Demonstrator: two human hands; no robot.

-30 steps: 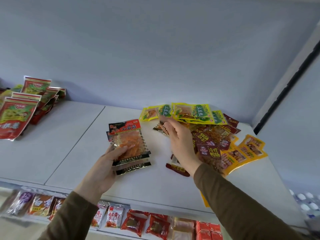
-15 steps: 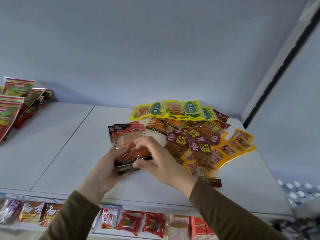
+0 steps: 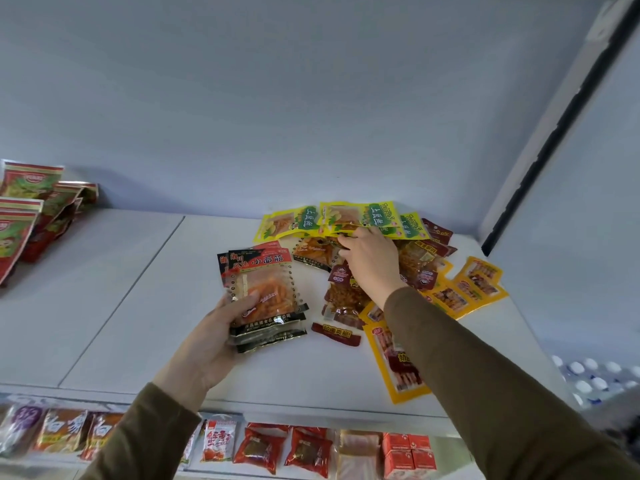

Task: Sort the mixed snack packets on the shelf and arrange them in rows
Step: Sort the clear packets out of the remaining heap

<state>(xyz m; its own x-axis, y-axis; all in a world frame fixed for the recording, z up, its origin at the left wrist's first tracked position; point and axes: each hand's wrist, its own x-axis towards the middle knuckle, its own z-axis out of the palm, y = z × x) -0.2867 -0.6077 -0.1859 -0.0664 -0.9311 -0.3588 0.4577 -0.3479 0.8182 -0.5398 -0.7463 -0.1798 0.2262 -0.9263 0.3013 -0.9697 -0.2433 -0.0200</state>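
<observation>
A small stack of clear plastic snack packets with red-and-black headers and orange strips inside is gripped by the left hand, thumb laid across the front, and held just above the white shelf board, left of the mixed pile. The right hand is stretched over the heap of mixed packets; its fingertips are curled at a similar clear orange packet below the yellow-and-green foil packets at the back, but whether it is actually pinched cannot be told. A long yellow packet is partly covered by the right sleeve. A small dark-red packet lies alone in front. Red-and-green packets are stacked far left.
</observation>
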